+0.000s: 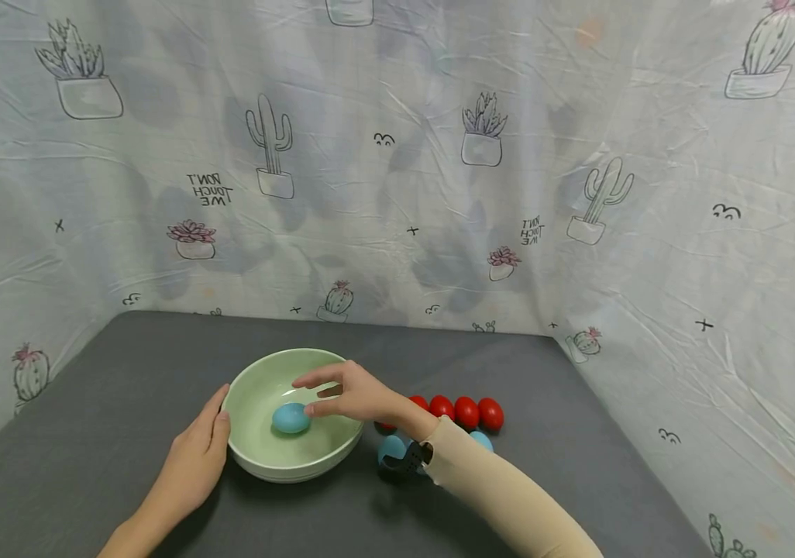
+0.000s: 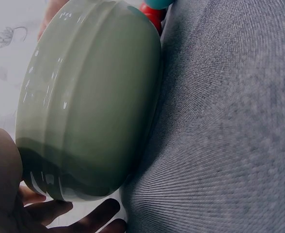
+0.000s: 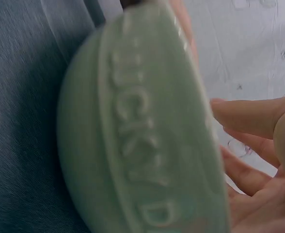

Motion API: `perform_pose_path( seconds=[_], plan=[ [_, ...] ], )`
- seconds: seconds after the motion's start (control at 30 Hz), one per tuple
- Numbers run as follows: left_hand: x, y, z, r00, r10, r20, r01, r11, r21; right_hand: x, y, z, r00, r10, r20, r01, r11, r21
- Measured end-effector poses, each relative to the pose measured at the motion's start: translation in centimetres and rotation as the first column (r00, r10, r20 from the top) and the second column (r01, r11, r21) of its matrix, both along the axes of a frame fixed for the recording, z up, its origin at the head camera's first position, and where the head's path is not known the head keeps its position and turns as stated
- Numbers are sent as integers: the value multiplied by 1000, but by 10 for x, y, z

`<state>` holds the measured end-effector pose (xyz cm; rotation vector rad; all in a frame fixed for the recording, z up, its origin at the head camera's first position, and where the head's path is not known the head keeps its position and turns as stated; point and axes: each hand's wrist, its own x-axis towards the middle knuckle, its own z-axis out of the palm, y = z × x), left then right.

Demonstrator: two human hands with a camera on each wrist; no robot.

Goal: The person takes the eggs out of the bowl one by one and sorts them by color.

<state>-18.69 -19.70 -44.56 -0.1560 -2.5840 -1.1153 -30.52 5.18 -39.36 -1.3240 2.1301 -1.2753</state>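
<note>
— Location of pale blue plastic egg (image 1: 290, 418)?
— Inside pale green ceramic bowl (image 1: 258, 457) on grey surface (image 1: 125, 372); right hand (image 1: 352, 394) spread loosely above it.
— Left hand (image 1: 195, 457)?
— Laid flat against bowl's outer wall, fingers relaxed.

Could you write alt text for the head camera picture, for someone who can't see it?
A right hand hovers open over a blue egg lying in a green bowl, while the left hand rests against the bowl's rim. Red eggs and more blue ones lie on the grey table.
</note>
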Motion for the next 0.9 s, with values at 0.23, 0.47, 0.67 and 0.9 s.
perform_pose_path(
  seconds=[0.23,0.47,0.67,0.9],
  plan=[
    [1,1,-1,1000,4,-11,-4,1000,2,-8,-11,-4,998,52,22,-54,995,87],
    [1,3,1,1000,5,-1,-5,1000,-1,-3,-18,-2,995,100,16,-101,972,212],
    [1,3,1,1000,2,1,-2,1000,-4,-2,-21,-3,988,152,10,-150,964,219],
    [2,2,0,1000,2,28,-2,1000,-4,9,-33,-6,976,202,86,-216,951,222]
  ],
)
